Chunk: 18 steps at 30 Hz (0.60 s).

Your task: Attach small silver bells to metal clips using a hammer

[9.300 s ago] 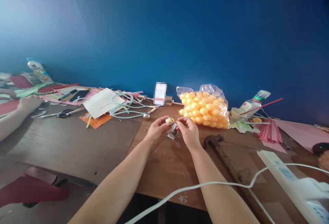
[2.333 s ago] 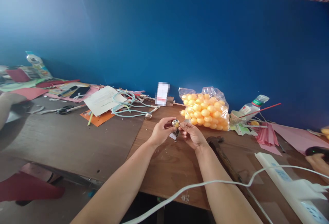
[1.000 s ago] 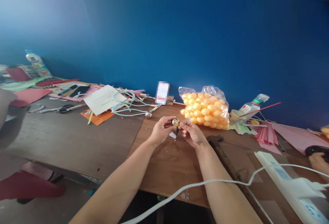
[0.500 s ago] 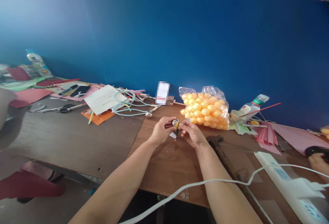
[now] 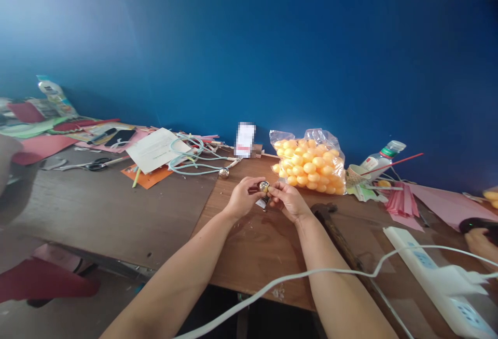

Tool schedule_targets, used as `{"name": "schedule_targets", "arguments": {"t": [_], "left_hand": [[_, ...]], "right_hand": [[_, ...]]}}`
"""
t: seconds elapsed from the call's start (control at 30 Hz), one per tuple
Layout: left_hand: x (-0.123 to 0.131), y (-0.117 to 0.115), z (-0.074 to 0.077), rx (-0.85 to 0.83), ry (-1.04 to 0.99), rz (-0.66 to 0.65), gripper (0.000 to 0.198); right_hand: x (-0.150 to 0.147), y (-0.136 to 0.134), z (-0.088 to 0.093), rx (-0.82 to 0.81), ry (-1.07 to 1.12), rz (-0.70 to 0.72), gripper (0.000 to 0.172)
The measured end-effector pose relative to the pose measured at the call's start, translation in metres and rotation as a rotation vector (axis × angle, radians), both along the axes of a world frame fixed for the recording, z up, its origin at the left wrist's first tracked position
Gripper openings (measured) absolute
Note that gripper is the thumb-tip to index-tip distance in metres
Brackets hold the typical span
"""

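My left hand (image 5: 244, 197) is closed on a small shiny silver ball (image 5: 264, 186), held between thumb and fingers above the wooden table (image 5: 260, 251). My right hand (image 5: 288, 200) pinches at the ball's right side, where a bit of yellow shows; what its fingertips hold is too small to make out. Just under the ball is a small dark and white piece (image 5: 262, 203), partly hidden by the fingers. A second silver ball (image 5: 223, 173) lies on the table to the left, near the end of a pale blue cord (image 5: 194, 168).
Behind my hands stands a clear bag of orange balls (image 5: 311, 167). A hammer (image 5: 336, 230) and a white power strip (image 5: 412, 256) lie to the right; a white cable (image 5: 288, 278) crosses over my right forearm. Scissors (image 5: 97, 164) and papers (image 5: 155, 149) are left. Another person's hand (image 5: 480, 243) is at far right.
The whole view has shifted very slightly. Both hands stay at the silver ball, with the right fingertips a little closer over its right side.
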<state>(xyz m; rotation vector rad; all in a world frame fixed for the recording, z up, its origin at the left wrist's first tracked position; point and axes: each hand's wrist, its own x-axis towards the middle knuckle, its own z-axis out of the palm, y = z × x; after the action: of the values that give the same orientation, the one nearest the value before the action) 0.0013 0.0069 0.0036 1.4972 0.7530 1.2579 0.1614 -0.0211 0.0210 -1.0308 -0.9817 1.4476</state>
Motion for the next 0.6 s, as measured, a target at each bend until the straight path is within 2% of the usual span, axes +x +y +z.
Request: {"name": "schedule_targets", "arguments": {"t": [0.2,0.6], "left_hand": [[-0.0004,0.0015,-0.0048,0.002,0.011,-0.013,0.038],[-0.0007,-0.0001,-0.0024,-0.007,0.016,0.005,0.037]], "right_hand": [[0.0008,-0.0006,0.0008,0.023,-0.054,0.007,0.029],[0.0024,0.0020,-0.0031,0.045,-0.085,0.026,0.032]]}}
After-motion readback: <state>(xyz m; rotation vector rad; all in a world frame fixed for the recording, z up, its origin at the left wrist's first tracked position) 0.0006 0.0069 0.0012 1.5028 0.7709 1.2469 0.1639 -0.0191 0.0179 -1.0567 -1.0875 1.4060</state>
